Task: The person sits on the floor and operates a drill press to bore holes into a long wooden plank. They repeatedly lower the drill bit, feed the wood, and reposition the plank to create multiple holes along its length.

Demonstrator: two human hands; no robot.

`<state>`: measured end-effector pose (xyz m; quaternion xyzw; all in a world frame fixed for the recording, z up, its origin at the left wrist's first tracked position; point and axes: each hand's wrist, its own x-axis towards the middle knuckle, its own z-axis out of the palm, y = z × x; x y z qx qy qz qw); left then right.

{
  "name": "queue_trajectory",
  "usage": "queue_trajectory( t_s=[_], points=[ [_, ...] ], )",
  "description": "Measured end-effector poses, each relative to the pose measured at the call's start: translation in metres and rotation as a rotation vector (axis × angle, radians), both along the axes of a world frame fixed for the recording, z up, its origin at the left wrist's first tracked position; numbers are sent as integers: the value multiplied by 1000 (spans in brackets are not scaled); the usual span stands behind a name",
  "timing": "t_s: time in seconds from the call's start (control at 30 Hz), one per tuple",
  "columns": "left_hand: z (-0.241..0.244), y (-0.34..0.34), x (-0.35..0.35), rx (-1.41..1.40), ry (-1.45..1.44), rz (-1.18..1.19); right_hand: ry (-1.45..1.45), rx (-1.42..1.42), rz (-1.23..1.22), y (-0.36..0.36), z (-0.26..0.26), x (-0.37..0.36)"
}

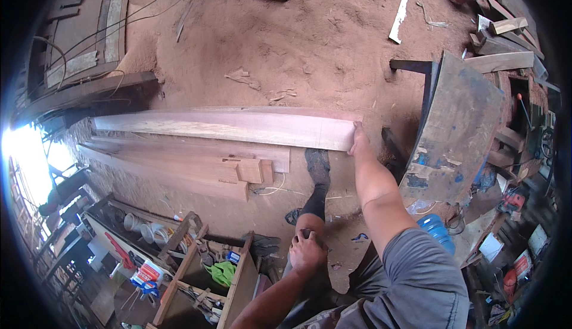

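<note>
My right hand (360, 139) grips the right end of a long, pale wooden board (250, 128), which stretches left across the ground in front of me. The fingers wrap over the cut end. My left hand (307, 252) is by my bent knee, curled around a small dark object (306, 232) mostly hidden by the fingers. My foot (318, 163) reaches up to the board's lower edge, near its right end. Below the long board lie several reddish-brown planks (178, 163), with short wood blocks (248, 169) on their right ends.
A worn, paint-stained tabletop (456, 132) stands at right. An open wooden toolbox (201, 280) with a green cloth (223, 273) sits at lower left. A blue water bottle (437, 230) is beside my right arm. Wood offcuts (509, 25) pile up at upper right. Sawdust (313, 38) covers the ground.
</note>
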<state>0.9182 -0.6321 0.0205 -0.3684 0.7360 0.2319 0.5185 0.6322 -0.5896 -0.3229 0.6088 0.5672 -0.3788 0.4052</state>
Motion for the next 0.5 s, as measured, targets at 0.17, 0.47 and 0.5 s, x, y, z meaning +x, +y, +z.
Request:
queue_trajectory(
  t_s=[0.17,0.47,0.5],
  points=[
    [4,5,-1,4,48,-23,66,-114,50,19,12,25],
    [9,10,-16,-44,61,-69,77,-174,137,44,10,41],
    [11,12,-15,-56,69,-63,72,-204,152,46,20,52]
  ],
)
